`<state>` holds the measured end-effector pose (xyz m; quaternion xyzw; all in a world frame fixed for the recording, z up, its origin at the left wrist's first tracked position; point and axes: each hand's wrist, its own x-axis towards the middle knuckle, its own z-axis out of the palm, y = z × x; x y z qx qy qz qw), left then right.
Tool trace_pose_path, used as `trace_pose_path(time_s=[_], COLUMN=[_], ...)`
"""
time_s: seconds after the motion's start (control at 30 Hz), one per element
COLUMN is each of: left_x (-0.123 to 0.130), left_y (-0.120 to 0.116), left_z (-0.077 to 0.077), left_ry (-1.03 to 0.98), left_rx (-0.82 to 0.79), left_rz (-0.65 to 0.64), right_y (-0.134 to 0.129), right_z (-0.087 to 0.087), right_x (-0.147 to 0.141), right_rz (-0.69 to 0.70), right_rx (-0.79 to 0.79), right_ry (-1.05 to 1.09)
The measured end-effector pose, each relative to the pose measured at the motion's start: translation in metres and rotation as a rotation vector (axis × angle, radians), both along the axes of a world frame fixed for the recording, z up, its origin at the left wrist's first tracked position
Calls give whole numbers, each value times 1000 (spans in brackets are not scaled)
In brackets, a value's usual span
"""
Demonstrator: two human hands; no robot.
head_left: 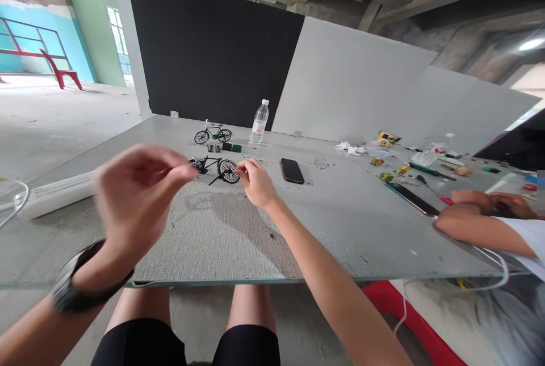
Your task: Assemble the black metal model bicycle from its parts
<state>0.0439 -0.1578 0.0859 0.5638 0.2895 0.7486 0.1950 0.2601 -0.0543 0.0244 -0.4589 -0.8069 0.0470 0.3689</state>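
Black bike (218, 165) seems lifted over the counter (191, 252), its shadow (198, 201) falling apart from it, the right hand's (256, 184) fingers pinching its wheel (229, 171), likely for steadiness, while the left hand's (135, 190) bunched, blurred fingers near the opposite end may or may not grip.

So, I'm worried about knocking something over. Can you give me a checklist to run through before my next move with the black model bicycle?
1. Right hand at a wheel of the black model bicycle: ok, fingertips at its edge.
2. Left hand touching the bicycle: cannot tell; it is blurred and overlaps the other end.
3. Green model bicycle upright: ok.
4. Bottle upright and capped: ok.
5. Phone apart from both hands: ok.
6. No pieces behind the black bicycle: not ok, green and black pieces lie there.
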Motion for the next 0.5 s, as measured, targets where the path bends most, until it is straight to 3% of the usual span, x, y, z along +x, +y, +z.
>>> trace_pose_path(time_s=[0.1,0.17,0.23,0.37,0.43,0.5], left_x=[11,19,27,37,38,37], left_y=[51,82,101,107,104,103], left_z=[-4,-14,-29,-58,-66,-72], left_ry=[-12,50,120,211,234,225], left_rx=[-174,-276,-447,-628,-587,-550], left_rz=[-108,-84,-160,-600,-652,-626], right_y=[1,2,1,-3,-3,-3], right_z=[0,0,0,2,1,0], right_x=[2,4,4,2,0,-2], right_rz=[-71,-105,-126,-157,-175,-200], right_rx=[63,100,132,191,217,228], right_ry=[30,47,53,12,20,76])
